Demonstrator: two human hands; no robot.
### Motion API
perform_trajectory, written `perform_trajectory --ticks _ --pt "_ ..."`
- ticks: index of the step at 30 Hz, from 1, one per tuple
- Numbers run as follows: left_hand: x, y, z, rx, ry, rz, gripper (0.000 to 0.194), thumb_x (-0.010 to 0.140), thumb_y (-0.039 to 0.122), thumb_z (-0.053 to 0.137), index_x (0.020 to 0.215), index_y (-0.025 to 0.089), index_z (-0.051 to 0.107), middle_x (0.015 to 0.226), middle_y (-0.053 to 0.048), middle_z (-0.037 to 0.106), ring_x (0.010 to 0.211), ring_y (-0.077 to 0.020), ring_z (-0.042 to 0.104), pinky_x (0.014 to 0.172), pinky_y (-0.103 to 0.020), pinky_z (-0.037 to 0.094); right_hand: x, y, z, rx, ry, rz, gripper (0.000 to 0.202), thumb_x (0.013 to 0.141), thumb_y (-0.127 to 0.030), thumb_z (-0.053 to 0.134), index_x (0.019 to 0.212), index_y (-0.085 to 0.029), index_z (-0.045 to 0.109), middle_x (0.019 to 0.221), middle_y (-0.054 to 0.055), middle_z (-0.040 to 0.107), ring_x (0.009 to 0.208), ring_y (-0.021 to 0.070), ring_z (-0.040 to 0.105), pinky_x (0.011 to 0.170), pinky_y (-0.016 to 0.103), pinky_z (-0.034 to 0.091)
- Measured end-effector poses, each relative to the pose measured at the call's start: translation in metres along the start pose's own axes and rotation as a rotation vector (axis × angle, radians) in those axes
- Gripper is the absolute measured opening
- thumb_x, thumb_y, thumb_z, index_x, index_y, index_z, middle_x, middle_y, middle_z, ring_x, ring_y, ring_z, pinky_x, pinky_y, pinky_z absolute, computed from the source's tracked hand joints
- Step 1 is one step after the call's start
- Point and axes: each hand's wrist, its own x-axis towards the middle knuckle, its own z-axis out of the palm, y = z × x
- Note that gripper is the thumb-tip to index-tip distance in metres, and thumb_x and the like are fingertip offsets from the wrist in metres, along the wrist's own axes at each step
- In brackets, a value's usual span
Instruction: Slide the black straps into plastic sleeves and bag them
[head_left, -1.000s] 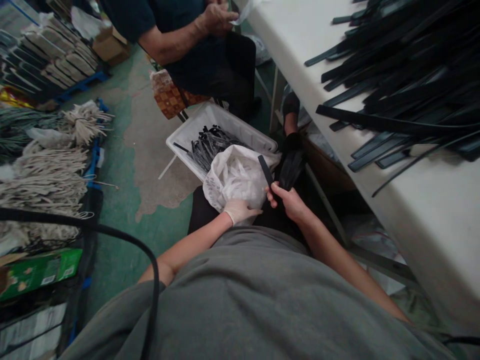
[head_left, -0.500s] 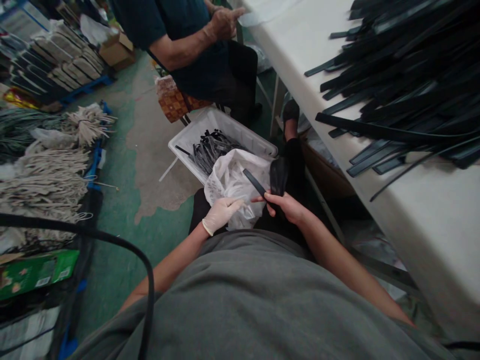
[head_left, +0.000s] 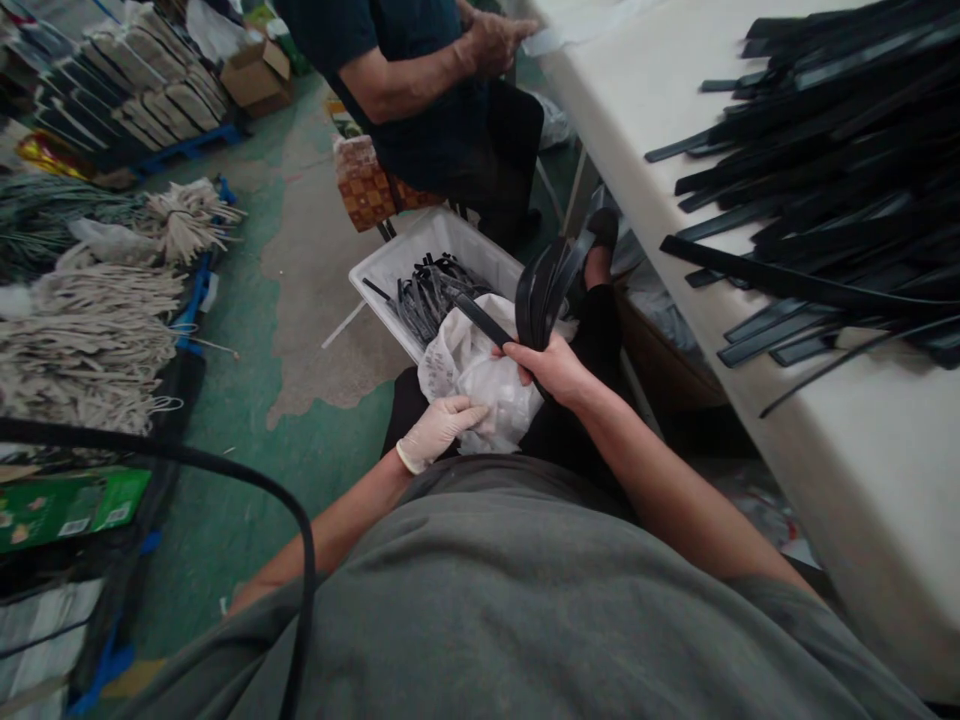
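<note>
A bundle of flat black straps (head_left: 534, 300) is gripped in my bare right hand (head_left: 551, 368). The straps arch up above the fist, and one strap end sticks out to the upper left over the bag. Across my lap lies a crumpled white plastic bag (head_left: 484, 385). My left hand (head_left: 439, 430), in a pale thin glove, is closed with thumb and fingers together on the near side of this bag. Just beyond the bag stands a white plastic crate (head_left: 390, 322) with many dark strips (head_left: 431, 295) in it.
To the right a white table (head_left: 847, 450) carries a big pile of black straps (head_left: 840, 180). A co-worker (head_left: 420, 110) sits ahead at its edge. Bundled beige cords (head_left: 97, 330) lie on pallets at left. A black cable (head_left: 247, 485) curves across the lower left.
My right hand has lifted the black straps up and away from my left hand, and the bundle now shows more fully. The left hand has stayed by the bag. The view has shifted slightly.
</note>
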Motion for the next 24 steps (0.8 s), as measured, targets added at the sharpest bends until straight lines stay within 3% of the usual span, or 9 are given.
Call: perform_trajectory --ticks 4,10,17,24 --pt "-0.002 -0.004 -0.001 -0.01 -0.03 -0.018 0.036 0.064 0.039 0.081 0.087 0.012 0.072 0.081 -0.005 0.072 0.075 -0.0159 0.064 0.077 -0.029 0.049 0.009 -0.008 0.01 0.012 0.004 -0.053 0.025 0.075 -0.039 0.066 0.076 -0.014 0.069 0.072 0.004 0.07 0.039 0.0054 0.04 0.039 0.023 0.03" --pt "-0.003 -0.01 0.001 0.133 -0.14 -0.101 0.024 0.068 0.032 0.076 0.081 0.012 0.072 0.072 -0.002 0.068 0.067 -0.0121 0.059 0.067 -0.025 0.045 0.022 -0.029 0.009 -0.063 0.097 -0.137 0.021 0.08 -0.031 0.061 0.076 -0.013 0.071 0.042 -0.005 0.047 0.039 0.0068 0.039 0.044 0.022 0.032" --pt "-0.001 -0.004 0.003 0.218 -0.226 -0.109 0.019 0.069 0.03 0.073 0.077 0.013 0.073 0.072 -0.001 0.068 0.067 -0.0119 0.058 0.068 -0.024 0.045 0.048 -0.043 -0.003 -0.017 0.182 -0.229 0.018 0.084 -0.028 0.063 0.076 -0.013 0.067 0.052 -0.005 0.054 0.038 0.0039 0.038 0.043 0.02 0.029" --pt "0.0 0.007 0.007 0.244 -0.236 -0.138 0.02 0.073 0.032 0.071 0.071 0.012 0.074 0.066 -0.003 0.068 0.064 -0.0129 0.06 0.072 -0.025 0.047 0.054 -0.059 -0.004 -0.011 0.188 -0.195 0.015 0.088 -0.016 0.059 0.077 -0.011 0.068 0.05 -0.005 0.056 0.039 0.0035 0.037 0.044 0.021 0.028"
